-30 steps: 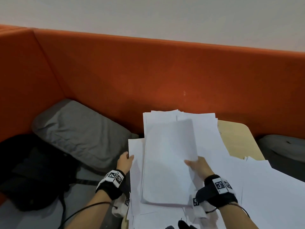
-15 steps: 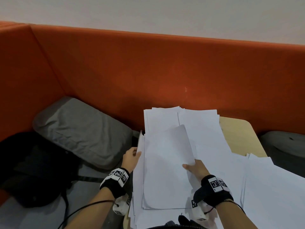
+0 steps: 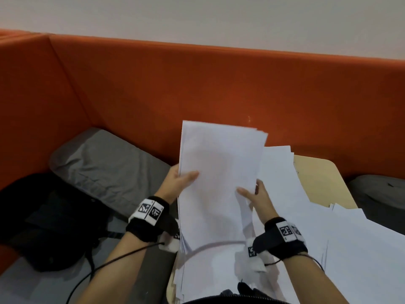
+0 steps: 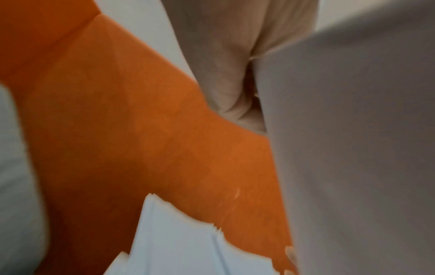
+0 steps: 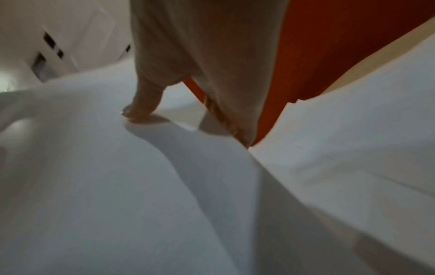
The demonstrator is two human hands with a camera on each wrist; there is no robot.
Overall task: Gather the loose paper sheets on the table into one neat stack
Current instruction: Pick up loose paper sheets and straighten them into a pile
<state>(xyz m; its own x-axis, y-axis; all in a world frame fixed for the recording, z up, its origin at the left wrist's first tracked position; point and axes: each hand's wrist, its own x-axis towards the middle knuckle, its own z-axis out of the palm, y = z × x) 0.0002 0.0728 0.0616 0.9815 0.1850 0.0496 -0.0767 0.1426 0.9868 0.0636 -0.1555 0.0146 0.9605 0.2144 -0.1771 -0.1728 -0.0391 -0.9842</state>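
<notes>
A bundle of white paper sheets [image 3: 219, 172] is lifted and tilted up off the table, its top edge against the orange backrest. My left hand [image 3: 182, 179] grips the bundle's left edge, thumb on the front face. My right hand [image 3: 254, 194] holds its right edge, thumb on the front and fingers behind. The left wrist view shows the bundle's grey back [image 4: 353, 148] close up, and the right wrist view shows my thumb [image 5: 141, 109] pressing on the curved sheet [image 5: 117, 186]. More loose sheets [image 3: 350, 249] lie spread on the beige table [image 3: 317, 172] to the right.
An orange upholstered bench back [image 3: 219, 84] runs behind the table. A grey cushion [image 3: 105, 163] and a black bag [image 3: 43, 216] lie on the seat at left. Another grey cushion [image 3: 377, 194] sits at the right edge. A black cable [image 3: 105, 264] trails from my left wrist.
The sheets that lay flat under my hands have been gathered and lifted upright. My left hand moved from the pile's left edge onto the bundle; my right hand rose with it.
</notes>
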